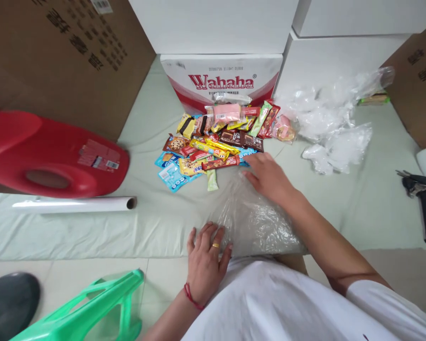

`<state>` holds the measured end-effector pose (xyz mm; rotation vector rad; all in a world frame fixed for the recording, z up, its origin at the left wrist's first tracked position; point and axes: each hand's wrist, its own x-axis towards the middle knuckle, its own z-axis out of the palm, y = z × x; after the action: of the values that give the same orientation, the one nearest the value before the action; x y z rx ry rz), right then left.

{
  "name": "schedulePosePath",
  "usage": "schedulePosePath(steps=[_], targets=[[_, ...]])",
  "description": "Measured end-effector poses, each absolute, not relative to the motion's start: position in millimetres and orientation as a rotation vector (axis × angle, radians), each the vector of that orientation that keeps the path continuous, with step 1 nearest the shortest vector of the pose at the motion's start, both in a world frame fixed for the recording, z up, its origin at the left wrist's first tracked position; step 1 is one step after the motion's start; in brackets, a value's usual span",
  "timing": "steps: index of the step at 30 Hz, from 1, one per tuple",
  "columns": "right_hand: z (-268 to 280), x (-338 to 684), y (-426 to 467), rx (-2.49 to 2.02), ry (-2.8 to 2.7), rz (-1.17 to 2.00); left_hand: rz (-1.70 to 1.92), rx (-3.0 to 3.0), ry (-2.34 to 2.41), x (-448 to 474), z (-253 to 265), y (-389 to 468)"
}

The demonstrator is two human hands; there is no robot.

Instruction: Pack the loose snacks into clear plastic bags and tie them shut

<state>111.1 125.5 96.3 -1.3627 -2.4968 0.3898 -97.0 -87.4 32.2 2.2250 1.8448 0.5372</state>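
My left hand [206, 258] lies with its fingers spread at the front edge of the cloth-covered table, touching the left side of a clear plastic bag [266, 227]. My right hand [271, 179] reaches over the bag to the near right side of a pile of wrapped snacks. Its thumb and forefinger are apart, close to the end of a red snack bar [220, 163] and a blue packet [247, 152]. Around them lie yellow snack bars [211, 149], brown wrapped bars [241, 139], a pink packet [227, 113] and a small green packet [212, 180].
A Wahaha carton [222, 78] stands behind the pile. Crumpled clear bags [326, 118] lie at right, keys [415, 182] farther right. At left are a red jug [57, 156], a white roll [78, 204] and a cardboard box [67, 61]. A green stool [88, 308] stands below.
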Motion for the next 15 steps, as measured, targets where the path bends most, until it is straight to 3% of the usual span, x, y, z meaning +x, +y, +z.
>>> schedulePosePath(steps=[2, 5, 15], targets=[[114, 120, 95, -1.320, -2.420, 0.315, 0.524, 2.217, 1.829, -97, 34, -87], [113, 116, 40, -1.030, -2.686, 0.490, 0.529, 2.208, 1.805, -99, 36, -85], [31, 67, -7, -0.831, -2.695, 0.551, 0.803, 2.099, 1.919, -101, 55, -68]])
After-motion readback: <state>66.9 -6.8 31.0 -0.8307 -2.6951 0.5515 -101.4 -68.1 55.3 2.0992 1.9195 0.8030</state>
